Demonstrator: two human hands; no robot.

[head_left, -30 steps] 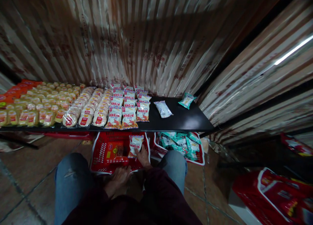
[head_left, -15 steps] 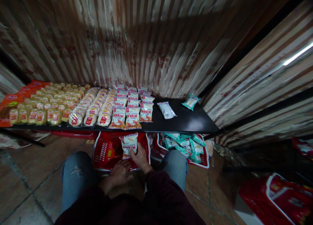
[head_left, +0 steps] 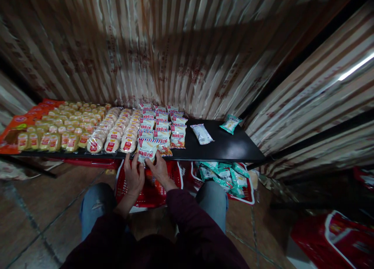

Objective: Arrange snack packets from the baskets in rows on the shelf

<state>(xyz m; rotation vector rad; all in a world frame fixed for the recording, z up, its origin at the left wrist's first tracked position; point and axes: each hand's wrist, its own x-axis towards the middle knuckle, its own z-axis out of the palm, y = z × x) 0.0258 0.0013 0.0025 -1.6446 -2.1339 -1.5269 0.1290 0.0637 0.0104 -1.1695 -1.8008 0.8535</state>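
A white snack packet with a striped top edge and red lettering is held up at the shelf's front edge. My left hand grips its lower left side, and my right hand pinches its lower right corner. Just behind it stand rows of matching snack packets, leaning one on another. To their left are rows of round wrapped biscuits with red labels. Beneath my hands is a red basket, its contents mostly hidden.
Yellow wrapped cakes and orange bags fill the left of the black shelf. A single white packet and a green packet lie to the right. Below, another basket holds green packets. Red bags stand at lower right.
The snack packet has risen from above the basket to the shelf's front edge in my right hand. My left hand has come up from near my knees onto the packet.
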